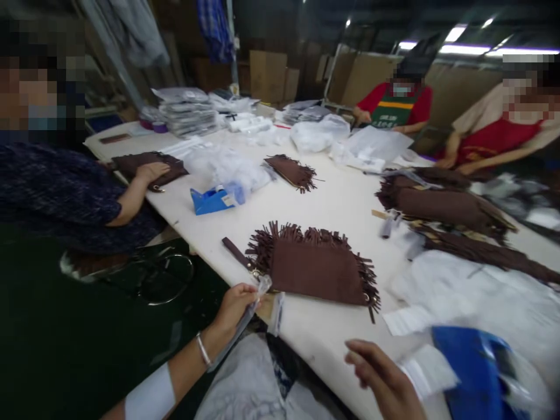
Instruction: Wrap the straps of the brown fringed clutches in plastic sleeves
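A brown fringed pouch (312, 269) with a strap lies on the white table (341, 204) in front of me. My left hand (234, 306) is at the table's near edge, fingers closed on a clear plastic strip (245, 318) that hangs down past my wrist. My right hand (382, 379) hovers over the near edge further right, blurred, fingers loosely curled with nothing seen in them. A white paper label (426, 370) lies just right of it.
A blue tape dispenser (481, 370) sits at the near right, another blue one (212, 199) mid-table. More fringed pouches (441, 204) and clear bags (481, 291) pile on the right. A person on the left rests a hand (151, 171) on a pouch. Two more people sit opposite.
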Motion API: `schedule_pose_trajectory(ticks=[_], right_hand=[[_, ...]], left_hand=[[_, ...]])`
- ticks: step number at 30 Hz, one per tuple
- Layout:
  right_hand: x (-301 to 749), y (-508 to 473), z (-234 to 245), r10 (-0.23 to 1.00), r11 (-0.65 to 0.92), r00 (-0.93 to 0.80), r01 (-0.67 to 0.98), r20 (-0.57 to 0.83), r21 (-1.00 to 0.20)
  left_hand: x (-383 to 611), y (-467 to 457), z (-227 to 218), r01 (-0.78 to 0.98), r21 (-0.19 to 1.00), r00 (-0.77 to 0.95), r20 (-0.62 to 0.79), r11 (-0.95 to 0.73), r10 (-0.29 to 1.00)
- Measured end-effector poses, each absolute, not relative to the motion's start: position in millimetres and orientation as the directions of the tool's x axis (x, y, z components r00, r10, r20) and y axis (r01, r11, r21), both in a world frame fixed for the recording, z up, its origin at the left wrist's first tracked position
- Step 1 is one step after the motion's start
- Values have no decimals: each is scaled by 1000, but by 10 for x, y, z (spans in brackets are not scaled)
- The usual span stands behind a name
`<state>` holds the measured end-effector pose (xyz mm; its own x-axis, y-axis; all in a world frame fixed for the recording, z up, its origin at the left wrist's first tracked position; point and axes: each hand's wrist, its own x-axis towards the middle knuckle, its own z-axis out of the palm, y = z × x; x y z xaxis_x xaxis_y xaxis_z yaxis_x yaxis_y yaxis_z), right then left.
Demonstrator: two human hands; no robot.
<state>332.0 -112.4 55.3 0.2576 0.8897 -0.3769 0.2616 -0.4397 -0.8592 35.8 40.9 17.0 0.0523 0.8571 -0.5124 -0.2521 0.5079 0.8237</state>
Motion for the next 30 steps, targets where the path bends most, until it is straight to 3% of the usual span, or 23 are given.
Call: schedule_pose_trajectory(ticks=[5, 9, 17, 24, 30], right_hand=[[2226, -93, 629, 973, -153, -134, 231, -187, -961], [1905, 321, 516, 952, -41, -274, 332, -138, -942], [1752, 477, 375, 954, -21, -245, 523, -175, -852], [1670, 525, 480, 958, 13, -200, 744, -203, -668], [1628, 539, 529, 949, 22, -191, 831, -250, -555]], left_hand=[[323, 373, 123, -250, 830, 91, -493, 499, 865], [281, 405, 79, -265, 830, 120, -477, 492, 870], [267, 431, -19, -302, 853, 116, -410, 425, 905], [275, 425, -142, -287, 877, 103, -372, 386, 923], [261, 423, -77, -271, 882, 100, -372, 385, 923]])
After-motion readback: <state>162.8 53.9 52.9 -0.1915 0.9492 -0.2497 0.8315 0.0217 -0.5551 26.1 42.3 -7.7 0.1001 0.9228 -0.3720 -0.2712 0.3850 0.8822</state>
